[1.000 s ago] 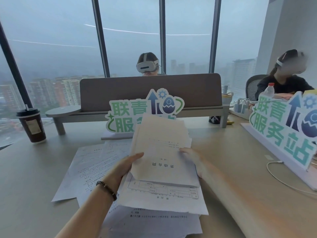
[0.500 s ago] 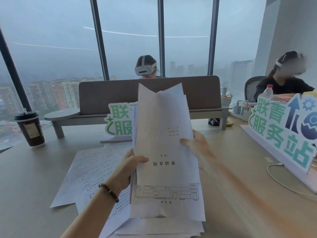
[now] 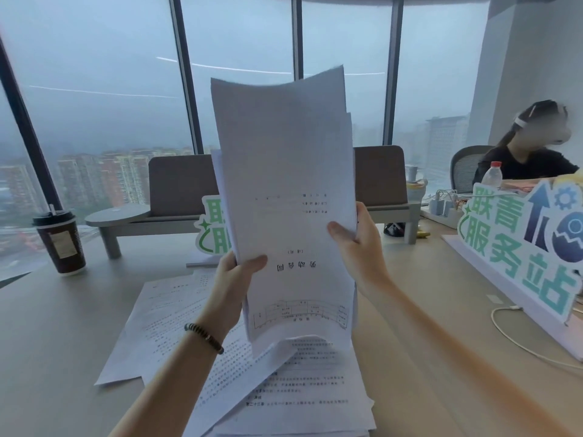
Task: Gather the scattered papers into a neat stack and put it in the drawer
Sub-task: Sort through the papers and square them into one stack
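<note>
Held sheaf: a bundle of papers (image 3: 290,190) stands upright between both hands, lifted above the bench (image 3: 63,326), its long edges vertical. Held on end like this, the sheets can likely slide down and level against each other.

Left grip: the left hand (image 3: 235,285) pinches the sheaf's lower left edge, thumb on the printed front and fingers hidden behind. It seems to steady that side so the sheets cannot fan out.

Right grip: the right hand (image 3: 359,247) clasps the right edge higher up, thumb across the front, fingers curled round the back. The two holds at different heights appear to brace the bundle against flopping.

Sheaf's state: the top edges are uneven, one sheet rising above the rest, and the bottom corners curl loosely. By this look the squaring is not yet done.

Loose sheets: more sheets (image 3: 176,316) lie overlapping and askew on the bench below and left of the sheaf, so the gathering looks only partly finished.

Drawer: none shows in view, so where the stack must go cannot be told.

Surroundings: a coffee cup (image 3: 60,244) stands well to the left of the sheets, and a green sign (image 3: 216,228) stands just behind the sheaf, partly hidden by it.

Risk: tapping the bundle down onto the loose sheets may scatter them further.
</note>
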The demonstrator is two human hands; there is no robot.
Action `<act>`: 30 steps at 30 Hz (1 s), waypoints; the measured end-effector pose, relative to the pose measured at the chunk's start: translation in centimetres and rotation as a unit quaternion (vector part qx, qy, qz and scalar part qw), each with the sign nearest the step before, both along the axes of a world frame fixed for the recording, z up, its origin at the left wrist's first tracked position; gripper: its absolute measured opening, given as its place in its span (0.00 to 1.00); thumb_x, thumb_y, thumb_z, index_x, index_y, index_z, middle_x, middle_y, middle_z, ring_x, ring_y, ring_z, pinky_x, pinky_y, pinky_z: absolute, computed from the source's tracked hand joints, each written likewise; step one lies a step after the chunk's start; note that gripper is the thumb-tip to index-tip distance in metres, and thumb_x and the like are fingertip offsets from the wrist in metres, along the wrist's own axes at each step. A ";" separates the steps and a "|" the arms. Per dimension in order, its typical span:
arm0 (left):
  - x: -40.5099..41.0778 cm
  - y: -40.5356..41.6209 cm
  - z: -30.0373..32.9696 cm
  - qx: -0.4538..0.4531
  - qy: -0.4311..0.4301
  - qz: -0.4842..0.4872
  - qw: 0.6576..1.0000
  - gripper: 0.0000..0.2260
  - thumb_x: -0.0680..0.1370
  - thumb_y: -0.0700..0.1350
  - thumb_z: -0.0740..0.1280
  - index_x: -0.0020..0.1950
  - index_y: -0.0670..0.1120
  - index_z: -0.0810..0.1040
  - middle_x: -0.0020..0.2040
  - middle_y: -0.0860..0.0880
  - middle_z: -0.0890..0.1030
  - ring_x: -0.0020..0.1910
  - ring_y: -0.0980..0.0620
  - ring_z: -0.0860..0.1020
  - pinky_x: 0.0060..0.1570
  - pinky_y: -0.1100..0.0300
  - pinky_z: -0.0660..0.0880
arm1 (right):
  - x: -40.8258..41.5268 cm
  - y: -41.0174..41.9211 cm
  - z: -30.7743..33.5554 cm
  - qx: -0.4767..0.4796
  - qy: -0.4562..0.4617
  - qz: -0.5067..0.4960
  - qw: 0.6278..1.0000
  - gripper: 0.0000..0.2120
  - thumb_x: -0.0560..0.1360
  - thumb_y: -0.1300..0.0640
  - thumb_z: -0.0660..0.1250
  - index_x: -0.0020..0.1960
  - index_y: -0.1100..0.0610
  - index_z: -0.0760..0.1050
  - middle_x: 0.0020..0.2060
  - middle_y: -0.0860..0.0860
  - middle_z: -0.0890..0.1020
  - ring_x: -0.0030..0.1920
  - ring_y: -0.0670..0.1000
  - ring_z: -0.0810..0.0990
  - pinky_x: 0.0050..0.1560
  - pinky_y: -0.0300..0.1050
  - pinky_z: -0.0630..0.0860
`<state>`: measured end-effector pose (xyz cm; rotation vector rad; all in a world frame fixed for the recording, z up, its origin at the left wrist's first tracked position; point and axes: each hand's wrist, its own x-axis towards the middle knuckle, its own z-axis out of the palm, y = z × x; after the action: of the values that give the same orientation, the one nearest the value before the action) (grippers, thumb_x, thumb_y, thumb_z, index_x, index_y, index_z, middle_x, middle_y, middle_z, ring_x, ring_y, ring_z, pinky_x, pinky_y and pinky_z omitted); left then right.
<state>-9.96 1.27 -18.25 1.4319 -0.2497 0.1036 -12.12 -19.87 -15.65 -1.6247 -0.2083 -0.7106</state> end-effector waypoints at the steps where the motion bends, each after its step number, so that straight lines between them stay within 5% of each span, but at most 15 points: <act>1: -0.1 -0.1 -0.4 -0.006 0.003 -0.004 1.000 0.09 0.78 0.34 0.66 0.54 0.43 0.82 0.50 0.43 0.86 0.50 0.42 0.84 0.51 0.45 0.81 | 0.1 0.0 -0.5 0.000 0.007 0.002 1.000 0.12 0.77 0.61 0.65 0.55 0.46 0.74 0.50 0.45 0.84 0.51 0.50 0.84 0.56 0.63 0.79; 8: 0.3 0.8 -1.3 -0.023 0.017 -0.024 0.999 0.09 0.79 0.41 0.67 0.58 0.45 0.82 0.54 0.45 0.86 0.53 0.44 0.84 0.56 0.45 0.79 | 0.2 -0.8 -3.1 0.029 0.033 0.044 0.998 0.15 0.78 0.59 0.69 0.62 0.47 0.74 0.54 0.45 0.85 0.54 0.47 0.84 0.61 0.59 0.78; 13: 0.5 0.8 -0.9 -0.022 0.006 -0.024 0.999 0.09 0.78 0.42 0.69 0.56 0.43 0.83 0.53 0.43 0.86 0.52 0.43 0.84 0.56 0.44 0.79 | 0.2 -1.2 -2.8 0.109 0.036 0.095 0.989 0.23 0.78 0.60 0.70 0.68 0.46 0.67 0.53 0.52 0.86 0.52 0.54 0.86 0.48 0.52 0.83; 21: 0.8 0.6 -2.0 -0.016 -0.007 -0.049 0.999 0.18 0.71 0.44 0.77 0.59 0.43 0.82 0.54 0.43 0.86 0.54 0.41 0.84 0.54 0.45 0.80 | 0.4 -1.5 -4.1 0.144 0.081 0.124 0.978 0.14 0.78 0.57 0.70 0.62 0.57 0.77 0.53 0.56 0.86 0.53 0.58 0.85 0.51 0.53 0.83; 26: 0.6 -0.1 -3.3 -0.004 -0.003 -0.022 1.000 0.15 0.71 0.47 0.75 0.56 0.44 0.84 0.52 0.43 0.86 0.52 0.41 0.84 0.54 0.43 0.81 | 1.1 -0.6 -6.0 0.093 0.087 0.024 0.992 0.20 0.69 0.44 0.75 0.59 0.48 0.79 0.52 0.47 0.86 0.53 0.50 0.85 0.58 0.59 0.80; 30: 0.7 -0.6 -2.7 -0.003 -0.018 0.024 1.000 0.06 0.77 0.43 0.72 0.53 0.45 0.85 0.47 0.46 0.87 0.46 0.46 0.86 0.48 0.47 0.82 | 0.9 0.2 -5.5 0.049 0.058 -0.011 0.997 0.13 0.74 0.47 0.74 0.55 0.47 0.74 0.49 0.45 0.85 0.49 0.46 0.85 0.52 0.57 0.83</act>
<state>-9.27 0.68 -21.00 1.4321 -0.2443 0.1695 -11.26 -19.71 -21.13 -1.5717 -0.0711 -0.6313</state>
